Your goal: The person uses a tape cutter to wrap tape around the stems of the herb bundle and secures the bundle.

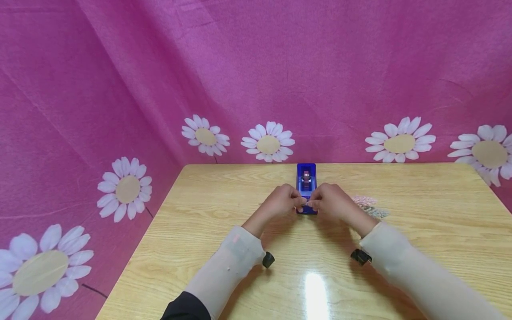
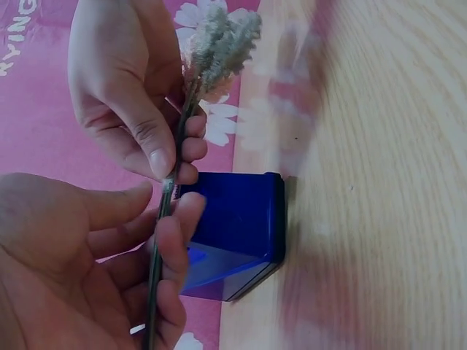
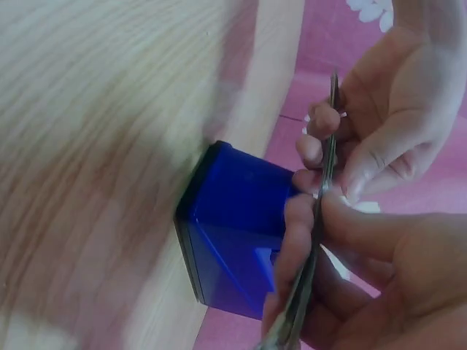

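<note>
Both hands hold a slim bunch of flower sprigs by its stems (image 2: pixel 154 273), just over the near end of a blue tape dispenser (image 1: pixel 306 192). My right hand (image 1: pixel 332 201) pinches the stems between thumb and fingers, nearer the blooms. Lower down, the fingers of my left hand (image 1: pixel 282 200) curl round the stems, its thumb close beside them. A small shiny patch like clear tape (image 2: pixel 168 184) shows on the stems between the hands. Fluffy grey-green blooms (image 2: pixel 230 47) and pink ones (image 1: pixel 365 200) stick out past the right hand.
The dispenser stands on a light wooden table (image 1: pixel 188 200), near its back edge. Behind and to the left hangs a pink cloth (image 1: pixel 320 80) printed with white daisies. Small black devices (image 1: pixel 361 256) hang at both wrists. A bright reflection lies on the tabletop between the forearms.
</note>
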Action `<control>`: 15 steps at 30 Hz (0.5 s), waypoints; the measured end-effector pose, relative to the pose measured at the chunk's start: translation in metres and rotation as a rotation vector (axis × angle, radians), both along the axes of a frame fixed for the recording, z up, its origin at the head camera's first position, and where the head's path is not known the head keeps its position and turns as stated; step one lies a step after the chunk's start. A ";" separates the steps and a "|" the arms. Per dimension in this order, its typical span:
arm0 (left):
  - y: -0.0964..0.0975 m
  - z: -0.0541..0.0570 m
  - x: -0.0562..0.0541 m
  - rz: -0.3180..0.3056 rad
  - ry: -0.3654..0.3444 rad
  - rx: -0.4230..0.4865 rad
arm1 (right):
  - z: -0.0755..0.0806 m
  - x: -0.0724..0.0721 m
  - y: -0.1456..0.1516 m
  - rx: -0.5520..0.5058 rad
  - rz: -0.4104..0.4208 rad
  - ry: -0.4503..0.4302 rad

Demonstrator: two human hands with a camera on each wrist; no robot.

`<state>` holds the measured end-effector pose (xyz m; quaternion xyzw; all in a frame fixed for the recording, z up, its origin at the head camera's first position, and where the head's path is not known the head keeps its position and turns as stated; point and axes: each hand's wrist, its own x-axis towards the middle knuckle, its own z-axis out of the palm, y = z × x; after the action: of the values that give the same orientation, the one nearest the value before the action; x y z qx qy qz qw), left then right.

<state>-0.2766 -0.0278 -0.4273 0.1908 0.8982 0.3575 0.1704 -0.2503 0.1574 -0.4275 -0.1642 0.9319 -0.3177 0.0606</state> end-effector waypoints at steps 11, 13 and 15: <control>0.001 -0.003 0.000 -0.029 0.097 -0.053 | 0.008 0.005 -0.002 0.095 -0.016 0.037; 0.001 -0.004 0.000 -0.024 0.112 -0.055 | 0.010 0.003 -0.002 0.103 0.003 0.003; 0.001 -0.004 0.000 -0.017 0.120 -0.058 | 0.011 0.002 -0.001 0.103 0.028 -0.024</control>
<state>-0.2764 -0.0267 -0.4314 0.2146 0.9151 0.3178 0.1248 -0.2479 0.1563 -0.4163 -0.1701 0.9437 -0.2706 0.0848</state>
